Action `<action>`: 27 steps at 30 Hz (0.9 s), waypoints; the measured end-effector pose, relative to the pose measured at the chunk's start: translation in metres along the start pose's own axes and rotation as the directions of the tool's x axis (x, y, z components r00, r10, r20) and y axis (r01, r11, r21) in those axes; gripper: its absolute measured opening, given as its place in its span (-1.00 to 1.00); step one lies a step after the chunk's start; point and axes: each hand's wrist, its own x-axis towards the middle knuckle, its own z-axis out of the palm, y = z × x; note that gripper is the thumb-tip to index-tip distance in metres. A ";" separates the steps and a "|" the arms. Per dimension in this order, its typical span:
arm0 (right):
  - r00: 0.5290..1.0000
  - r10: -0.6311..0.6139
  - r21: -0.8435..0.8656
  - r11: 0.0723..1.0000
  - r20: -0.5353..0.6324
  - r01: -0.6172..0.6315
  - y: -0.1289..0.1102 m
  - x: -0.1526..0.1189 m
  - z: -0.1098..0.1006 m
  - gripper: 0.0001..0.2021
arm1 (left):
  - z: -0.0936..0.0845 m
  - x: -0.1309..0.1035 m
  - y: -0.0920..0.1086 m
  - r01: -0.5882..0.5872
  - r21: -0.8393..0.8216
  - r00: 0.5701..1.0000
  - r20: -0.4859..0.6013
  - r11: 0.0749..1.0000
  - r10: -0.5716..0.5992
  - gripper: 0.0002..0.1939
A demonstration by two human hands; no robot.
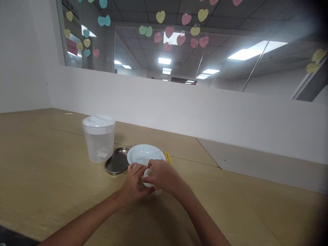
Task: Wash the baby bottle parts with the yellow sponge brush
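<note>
A small clear container with a white top (148,173) is between my hands, low in the middle of the view. My left hand (134,184) wraps round its left side. From the right, my right hand (163,176) grips the top with fingers and thumb. Much of the container is hidden by my fingers. Just beyond my hands lies a white plate (143,152) with something clear on it, too covered to make out. A metal kidney-shaped tray (118,162) sits to the left of the plate.
A clear plastic bucket with a white lid (99,138) stands behind the tray at the left. Something yellow (167,157) shows at the plate's right edge. The wooden table (64,171) meets a white wall (153,106) beneath a window with heart-shaped notes.
</note>
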 end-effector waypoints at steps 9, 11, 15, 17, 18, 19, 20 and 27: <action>1.000 -0.004 -0.020 1.000 0.008 0.004 -0.002 0.000 0.000 -0.78 | -0.002 0.001 0.001 0.001 -0.003 1.000 0.022 1.000 0.000 -0.44; 1.000 -0.004 -0.017 1.000 0.003 0.004 -0.002 0.000 0.000 -0.78 | -0.001 0.001 0.001 -0.005 0.002 1.000 0.017 1.000 0.005 -0.44; 1.000 -0.011 -0.030 1.000 -0.014 0.011 0.001 0.000 0.003 -0.77 | -0.001 0.001 0.000 0.011 -0.027 1.000 0.021 1.000 -0.010 -0.44; 0.999 -0.027 -0.041 0.999 -0.024 0.026 0.002 0.001 0.005 -0.77 | -0.001 0.001 0.000 0.023 -0.047 0.999 0.033 0.999 -0.022 -0.42; 0.999 -0.037 -0.045 0.998 -0.027 0.036 0.003 0.001 0.006 -0.78 | -0.001 0.002 0.000 0.032 -0.060 0.999 0.041 0.998 -0.030 -0.41; 0.999 -0.046 -0.045 0.998 -0.027 0.045 0.003 0.001 0.006 -0.79 | -0.001 0.002 0.000 0.047 -0.077 0.998 0.050 0.996 -0.043 -0.41; 0.998 -0.053 -0.041 0.998 -0.024 0.052 0.003 0.001 0.006 -0.79 | -0.002 0.003 0.000 0.067 -0.098 0.996 0.061 0.993 -0.061 -0.40; 0.989 -0.136 0.025 0.991 0.065 0.135 0.005 -0.004 -0.008 -0.77 | -0.008 0.009 -0.001 0.197 -0.194 0.967 0.203 0.961 -0.157 -0.53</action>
